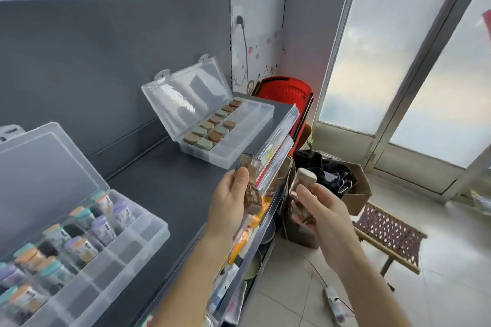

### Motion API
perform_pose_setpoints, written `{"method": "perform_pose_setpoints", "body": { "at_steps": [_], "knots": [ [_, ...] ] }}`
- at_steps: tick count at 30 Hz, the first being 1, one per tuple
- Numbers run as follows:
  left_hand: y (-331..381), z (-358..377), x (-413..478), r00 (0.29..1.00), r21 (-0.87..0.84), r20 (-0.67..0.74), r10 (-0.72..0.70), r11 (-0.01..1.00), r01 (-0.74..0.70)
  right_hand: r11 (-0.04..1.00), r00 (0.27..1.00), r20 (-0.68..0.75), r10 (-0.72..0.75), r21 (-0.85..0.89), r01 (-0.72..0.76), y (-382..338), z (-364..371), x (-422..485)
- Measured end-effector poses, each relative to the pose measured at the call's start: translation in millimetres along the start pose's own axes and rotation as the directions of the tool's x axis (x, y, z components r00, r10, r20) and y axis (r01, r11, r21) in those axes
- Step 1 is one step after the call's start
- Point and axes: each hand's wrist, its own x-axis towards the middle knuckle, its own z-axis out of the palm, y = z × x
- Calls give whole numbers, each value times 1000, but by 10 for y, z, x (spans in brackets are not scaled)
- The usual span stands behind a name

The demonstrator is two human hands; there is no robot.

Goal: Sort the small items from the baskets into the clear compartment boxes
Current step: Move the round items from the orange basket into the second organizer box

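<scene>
Brown vials [251, 167] gripped in the left hand [229, 200] over the shelf [170, 194] edge; right hand [322, 207] curls round a capped vial [305, 176], off the shelf.

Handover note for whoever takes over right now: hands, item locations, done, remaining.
Left hand grips a brown-filled bottle over the shelf edge; a second may sit below it, but it is blurred.
Right hand grips a beige-capped bottle, off the shelf's right side.
Far compartment box, lid open: brown and green caps fill the row by the lid and part of the next; the rest is bare.
Near compartment box, lid open: back rows hold colour-capped bottles, front compartments are bare.
Left: place the held bottles, then continue. Red basket stands past the shelf end, contents hidden.
</scene>
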Motion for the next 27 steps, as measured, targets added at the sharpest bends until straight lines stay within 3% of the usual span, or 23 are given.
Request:
{"method": "perform_pose_setpoints", "body": {
  "at_steps": [4, 14, 18, 27],
  "knots": [
    [-3, 226, 524, 999, 35, -31, 18, 999, -17, 1000, 999, 38, -17, -18, 18, -93, -128, 597],
    [121, 733, 1593, 958, 263, -262, 121, 963, -50, 995, 939, 342, -32, -75, 62, -270, -469, 2241],
    [216, 826, 1845, 944, 330, -306, 122, 944, -15, 986, 922, 384, -53, -124, 108, -452, -563, 2789],
    [260, 551, 2374, 916, 615, -355, 188, 785, 78, 991, 864, 504, -5, -114, 72, -530, -272, 3517]
  ]
}}
